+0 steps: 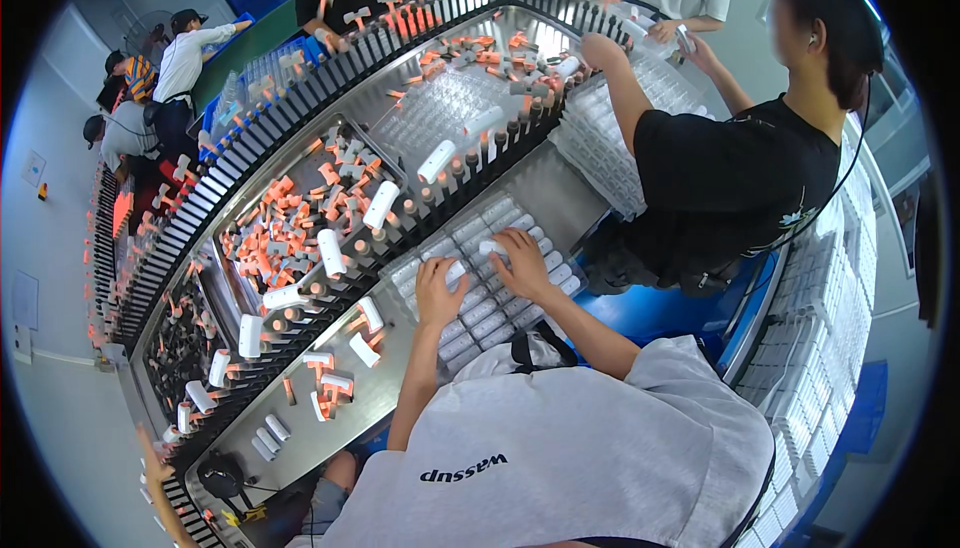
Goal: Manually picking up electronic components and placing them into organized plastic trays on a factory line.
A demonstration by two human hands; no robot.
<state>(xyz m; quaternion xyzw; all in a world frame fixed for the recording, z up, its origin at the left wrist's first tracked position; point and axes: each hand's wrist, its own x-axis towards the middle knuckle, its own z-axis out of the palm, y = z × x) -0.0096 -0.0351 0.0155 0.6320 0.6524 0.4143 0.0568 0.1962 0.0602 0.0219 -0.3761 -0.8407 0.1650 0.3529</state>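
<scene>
A clear plastic tray (402, 280) lies on the steel bench in front of me, filled with rows of smooth white oblong cases (487, 328). Over the tray's left part, my left hand (436, 296) is closed round one white case (456, 274), its end showing past the fingers. My right hand (522, 268) bends its fingers over another white case (490, 248) near the tray's middle. Both cases are partly hidden by my fingers.
A conveyor of black pegs (400, 233) carrying white cases curves ahead, round basins of orange and grey parts (290, 218). Loose orange-and-white pieces (335, 384) lie left on the bench. A co-worker (740, 168) stands at right beside stacked clear trays (600, 163).
</scene>
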